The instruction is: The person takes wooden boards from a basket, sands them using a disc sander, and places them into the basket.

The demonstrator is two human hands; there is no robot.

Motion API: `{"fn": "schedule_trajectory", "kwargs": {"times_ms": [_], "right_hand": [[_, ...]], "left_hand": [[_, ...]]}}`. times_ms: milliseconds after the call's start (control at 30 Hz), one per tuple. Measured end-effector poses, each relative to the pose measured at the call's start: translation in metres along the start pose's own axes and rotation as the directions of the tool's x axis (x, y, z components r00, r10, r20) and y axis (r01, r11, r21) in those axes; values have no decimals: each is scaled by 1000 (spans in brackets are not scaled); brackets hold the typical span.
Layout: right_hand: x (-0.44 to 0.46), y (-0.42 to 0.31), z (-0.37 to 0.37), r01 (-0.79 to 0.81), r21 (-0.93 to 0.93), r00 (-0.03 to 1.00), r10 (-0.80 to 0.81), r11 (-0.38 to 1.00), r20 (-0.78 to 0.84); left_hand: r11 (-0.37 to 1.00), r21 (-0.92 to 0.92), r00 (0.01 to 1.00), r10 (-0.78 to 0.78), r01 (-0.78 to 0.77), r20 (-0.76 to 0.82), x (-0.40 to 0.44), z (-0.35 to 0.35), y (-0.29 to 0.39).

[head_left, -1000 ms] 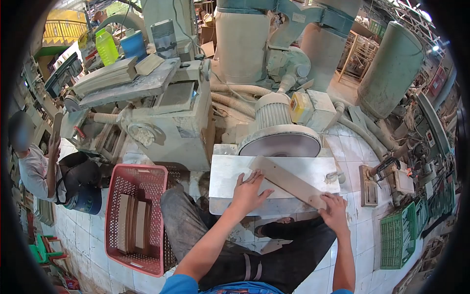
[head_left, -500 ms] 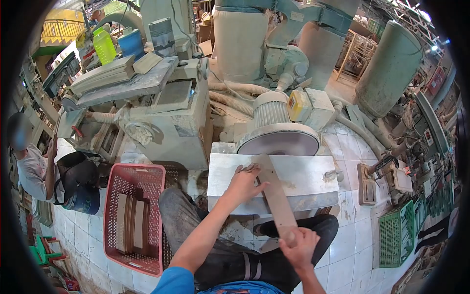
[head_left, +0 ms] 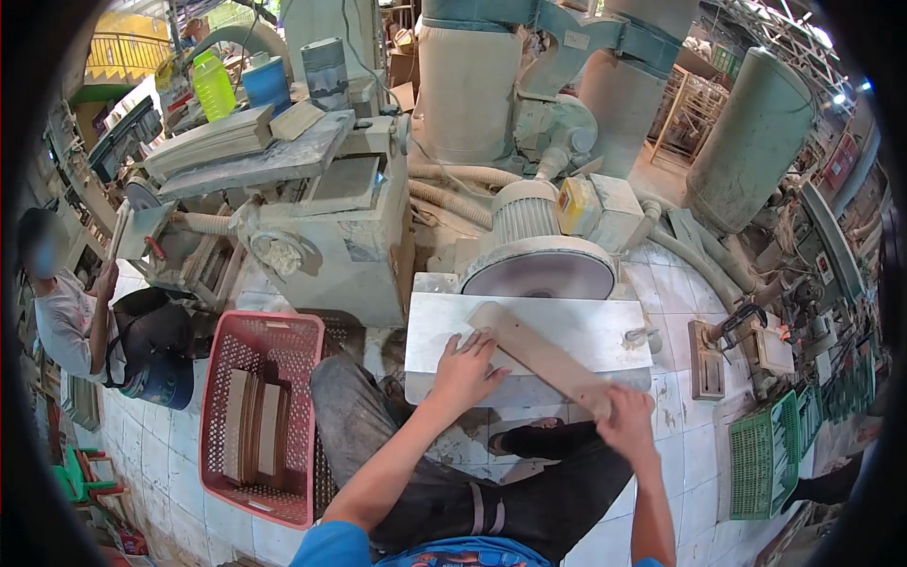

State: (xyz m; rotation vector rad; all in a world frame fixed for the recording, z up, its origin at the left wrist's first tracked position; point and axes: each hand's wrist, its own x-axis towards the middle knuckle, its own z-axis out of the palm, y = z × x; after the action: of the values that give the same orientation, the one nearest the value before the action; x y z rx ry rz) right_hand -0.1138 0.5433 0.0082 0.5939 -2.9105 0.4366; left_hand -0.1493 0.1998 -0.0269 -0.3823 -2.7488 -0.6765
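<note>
A flat wooden board (head_left: 543, 357) lies slantwise over the pale work table (head_left: 430, 326), its far end close to the round sanding disc (head_left: 539, 274). My right hand (head_left: 626, 416) grips the board's near right end, just past the table's front edge. On the board's left edge near its far end rests my left hand (head_left: 465, 370), fingers spread and not wrapped round it. Small dark holes show in the board's face.
To the left, a red basket (head_left: 307, 369) holds several wooden boards (head_left: 255, 425). Green crates (head_left: 763, 454) stand at the right. A clamp (head_left: 742, 321) is right of the table. Another person (head_left: 71, 317) sits far left beside a large machine (head_left: 354, 255).
The board first swung to point nearly straight toward me, then back to a slant. My right hand moved left and down, then right and up again. My left hand stayed near the far end.
</note>
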Motion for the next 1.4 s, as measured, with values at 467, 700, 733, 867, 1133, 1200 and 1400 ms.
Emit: {"fn": "schedule_trajectory", "kwargs": {"times_ms": [467,700,733,867,1133,1200,1400], "right_hand": [[30,18,-2,-111,54,994,112,992,-16],[-10,-20,8,-87,48,992,91,995,-90],[-15,-26,11,-78,19,990,80,997,-117],[-30,-53,17,-86,-2,983,84,996,-165],[-47,-116,36,-139,74,971,150,988,-184],[-48,-140,43,-146,101,972,162,984,-170],[-49,-177,51,-219,182,962,243,959,-125]], "left_hand": [[997,11,996,-78,78,40,19,7,7],[994,-36,988,-98,103,121,30,-1,0],[994,-37,988,-93,99,126,31,-1,-1],[997,-43,993,-55,59,103,34,2,-6],[978,-143,961,-113,153,252,50,-22,-4],[981,-129,964,-109,143,242,49,-17,-5],[997,-69,999,-30,32,20,30,5,-7]]}}
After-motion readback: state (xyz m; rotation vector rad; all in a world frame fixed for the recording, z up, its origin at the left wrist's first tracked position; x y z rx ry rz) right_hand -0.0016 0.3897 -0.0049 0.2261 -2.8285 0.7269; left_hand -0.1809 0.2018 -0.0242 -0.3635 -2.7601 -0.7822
